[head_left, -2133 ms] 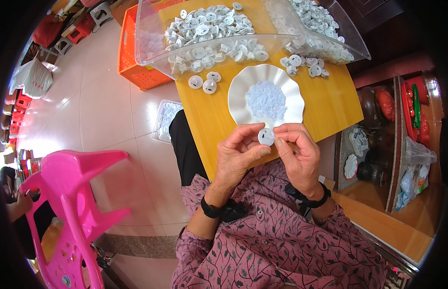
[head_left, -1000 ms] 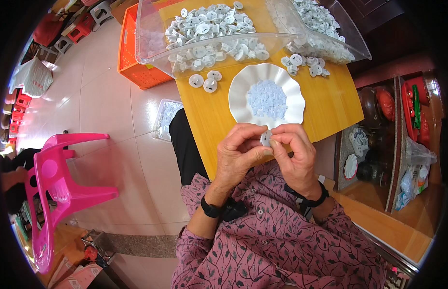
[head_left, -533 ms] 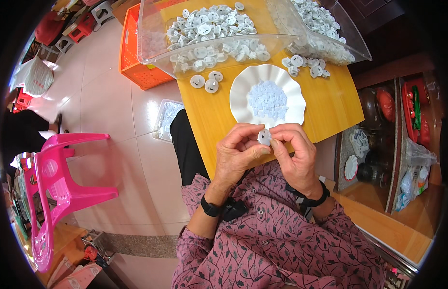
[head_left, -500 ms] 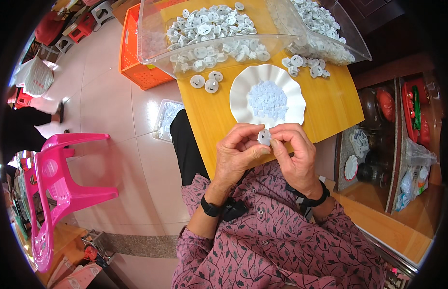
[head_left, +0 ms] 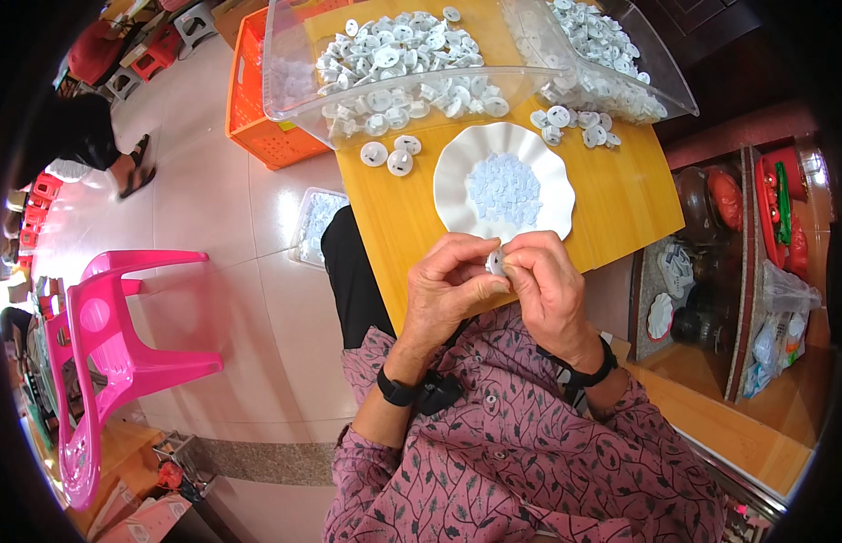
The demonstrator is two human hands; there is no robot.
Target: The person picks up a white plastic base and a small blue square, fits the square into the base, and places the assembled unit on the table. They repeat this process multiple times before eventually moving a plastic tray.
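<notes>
Above the near edge of the yellow table, I hold a small white round plastic cap (head_left: pixel 494 263) with dark slots between both hands. The fingers and thumb of my left hand (head_left: pixel 442 282) pinch its left side. My right hand (head_left: pixel 550 291) grips the other side with thumb and fingertips, partly covering it. Just beyond my fingers sits a white wavy-rimmed plate (head_left: pixel 453 185), with a heap of small pale bluish flat pieces (head_left: pixel 504 187) in its middle. Three loose caps (head_left: pixel 400 163) lie left of the plate, and several more (head_left: pixel 558 116) lie beyond it to the right.
Two transparent bins holding heaps of caps (head_left: pixel 398 59) (head_left: pixel 602 45) stand at the table's far side. An orange crate (head_left: pixel 249 118) and a clear tub (head_left: pixel 317 222) are on the floor at left, near a pink plastic chair (head_left: pixel 122 339). Open shelves (head_left: pixel 742 271) stand at right. Another person's foot (head_left: pixel 134 172) shows far left.
The cap has turned in my fingers, so its slotted face shows less. My right fingers have curled closer over it. At far left the other person has stepped further into view.
</notes>
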